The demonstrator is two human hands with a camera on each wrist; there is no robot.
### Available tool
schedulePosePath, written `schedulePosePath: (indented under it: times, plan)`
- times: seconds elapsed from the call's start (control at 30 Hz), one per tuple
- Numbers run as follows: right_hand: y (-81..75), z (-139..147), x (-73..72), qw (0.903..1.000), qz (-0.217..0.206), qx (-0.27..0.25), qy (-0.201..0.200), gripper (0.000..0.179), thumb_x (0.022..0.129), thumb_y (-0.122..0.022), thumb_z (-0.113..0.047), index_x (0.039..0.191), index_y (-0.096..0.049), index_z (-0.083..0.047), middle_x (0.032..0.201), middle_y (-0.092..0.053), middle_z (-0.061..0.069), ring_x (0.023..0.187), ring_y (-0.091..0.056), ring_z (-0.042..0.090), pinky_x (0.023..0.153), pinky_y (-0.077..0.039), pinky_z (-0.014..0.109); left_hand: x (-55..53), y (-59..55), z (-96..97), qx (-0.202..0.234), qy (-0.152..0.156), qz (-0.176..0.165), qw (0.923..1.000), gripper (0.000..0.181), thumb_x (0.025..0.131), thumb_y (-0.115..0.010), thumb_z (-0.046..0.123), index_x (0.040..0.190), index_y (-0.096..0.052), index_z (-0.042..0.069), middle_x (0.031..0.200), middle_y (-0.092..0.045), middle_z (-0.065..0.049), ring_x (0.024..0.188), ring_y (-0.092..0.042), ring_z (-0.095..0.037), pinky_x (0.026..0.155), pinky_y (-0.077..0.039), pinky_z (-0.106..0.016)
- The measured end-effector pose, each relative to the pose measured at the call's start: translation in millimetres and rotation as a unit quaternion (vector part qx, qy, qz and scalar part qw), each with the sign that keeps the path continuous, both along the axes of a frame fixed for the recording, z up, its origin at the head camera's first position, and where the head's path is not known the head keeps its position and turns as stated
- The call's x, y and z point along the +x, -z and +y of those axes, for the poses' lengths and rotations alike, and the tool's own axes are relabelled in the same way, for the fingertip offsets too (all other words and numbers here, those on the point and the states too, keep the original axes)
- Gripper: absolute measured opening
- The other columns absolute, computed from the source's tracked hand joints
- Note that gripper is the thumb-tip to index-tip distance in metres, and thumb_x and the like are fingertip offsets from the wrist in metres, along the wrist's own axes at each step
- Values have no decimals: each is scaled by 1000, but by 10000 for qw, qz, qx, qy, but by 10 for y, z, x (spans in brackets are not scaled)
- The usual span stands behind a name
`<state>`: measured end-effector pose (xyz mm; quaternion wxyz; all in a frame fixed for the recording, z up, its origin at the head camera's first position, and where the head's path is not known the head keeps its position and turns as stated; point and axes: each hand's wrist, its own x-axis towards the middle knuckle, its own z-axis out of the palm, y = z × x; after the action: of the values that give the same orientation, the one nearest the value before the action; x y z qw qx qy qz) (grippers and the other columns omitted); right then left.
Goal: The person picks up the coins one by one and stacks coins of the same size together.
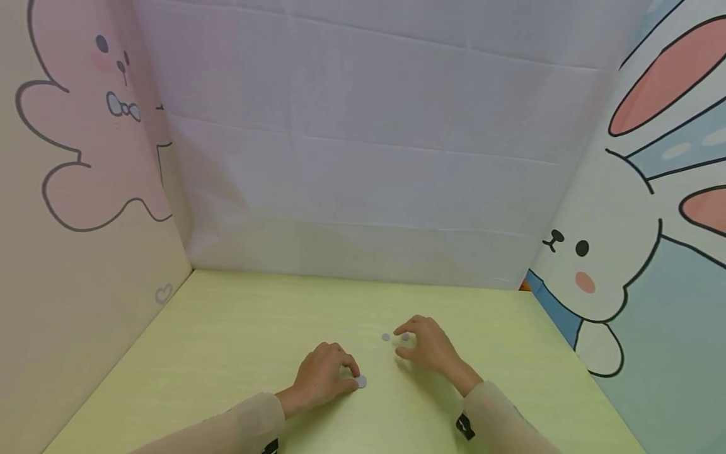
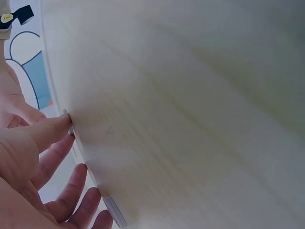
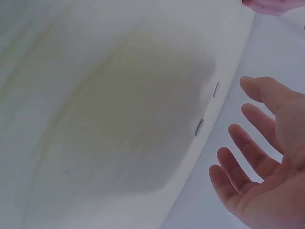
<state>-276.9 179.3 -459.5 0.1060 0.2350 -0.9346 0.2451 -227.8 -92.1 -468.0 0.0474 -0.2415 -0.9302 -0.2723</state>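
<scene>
Left hand [image 1: 322, 375] with pinched grey disc [image 1: 362, 381], right hand [image 1: 429, 345] loose-fingered near two smaller discs [image 1: 386, 337]

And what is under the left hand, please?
Beside the fingers, a layered grey stack shows on pale yellow tabletop in the left wrist view; the left hand covers the rest.

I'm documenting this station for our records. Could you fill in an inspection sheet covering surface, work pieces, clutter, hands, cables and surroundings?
Surface: pale yellow-green tabletop.
Job's things: grey disc; second disc and third disc lying farther back; grey stack, seen in the left wrist view.
Clutter: nothing seen.
Hands: left hand pinches the grey disc between thumb and finger; right hand is near the second and third discs, fingers apart, holding nothing.
Cables: nothing seen.
Surroundings: creased white sheet behind; left panel and right panel bear cartoon animals.
</scene>
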Motion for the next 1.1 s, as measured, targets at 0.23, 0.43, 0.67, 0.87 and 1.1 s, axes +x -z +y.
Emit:
schedulePosePath:
  times: [0.23,0.43,0.67,0.87,1.1]
  plan:
    - [14,3,-76,9999,-59,6,-101,28,82,-90,-15,108,-81,-8,106,-74,8,100,-66,33,89,-55,54,4,4,-5,-10,-6,-65,10000,13,81,-94,32,85,-82,29,97,-71,8,88,-56,-14,70,-46,-29]
    - [0,-24,-148,9997,-235,30,-82,29,84,-89,-17,110,-81,-9,109,-73,9,102,-65,35,89,-54,56,4,-3,-9,9,-17,-82,10000,13,80,-94,31,85,-82,28,96,-72,8,87,-56,-14,69,-45,-28]
    - [-14,-89,-217,9982,-518,210,-203,31,86,-87,-19,116,-81,-10,114,-72,10,104,-63,34,84,-51,58,3,-5,-13,31,4,-85,10000,14,80,-94,31,85,-82,28,97,-72,7,87,-57,-14,69,-46,-29]
    - [9,-120,-270,9975,-533,379,-282,32,88,-86,-19,117,-80,-10,116,-71,12,105,-63,36,84,-51,61,-8,16,-12,29,22,-39,10000,14,80,-95,32,85,-82,29,97,-72,8,87,-57,-14,69,-46,-29]
    - [29,-134,-299,9951,-914,352,-92,28,89,-85,-18,115,-80,-11,116,-70,11,108,-62,36,92,-49,62,-15,4,-4,34,39,-43,10000,13,80,-94,32,86,-83,29,97,-73,8,87,-57,-14,69,-46,-30]
